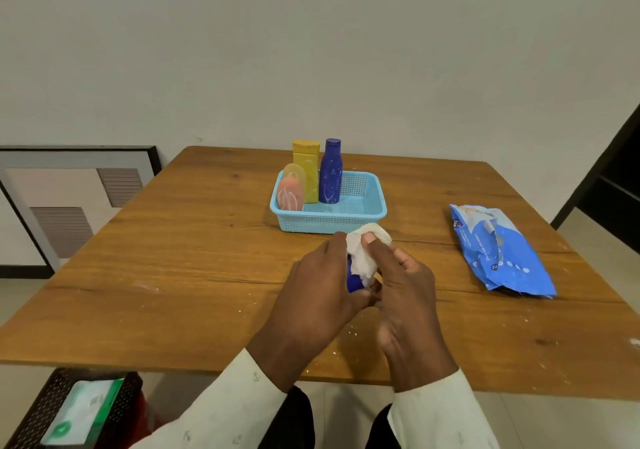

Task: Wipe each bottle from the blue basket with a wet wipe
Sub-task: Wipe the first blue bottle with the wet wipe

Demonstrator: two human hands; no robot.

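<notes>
The person holds a small dark blue bottle [353, 280] just in front of the blue basket [379, 203], above the wooden table [207, 241]. The left hand [311, 296] has its fingers curled round the bottle's body, so most of it is hidden. The right hand [405, 293] pinches a white wet wipe [363, 251] between thumb and fingers and presses it over the bottle's upper part.

In the basket, at 12 o'clock from the hands, stand 4 more containers: a tall dark blue bottle [330, 175], a yellow bottle [306, 164], a pale yellow one [294, 173] and a pink one [290, 194], all crowded to the basket's 9 o'clock side. The wipe pack [498, 251] lies flat at 2 o'clock, well apart from the basket.

Judging by its size, the held bottle is likely light, stiff plastic with a smooth skin that may turn slippery once damp. The firm hold belongs low on its body, leaving the top free for the wipe. The wipe is soft and limp, so it needs bunching against the fingers to rub rather than slide. The tall bottles look easy to topple; grasping them mid-body seems safest
</notes>
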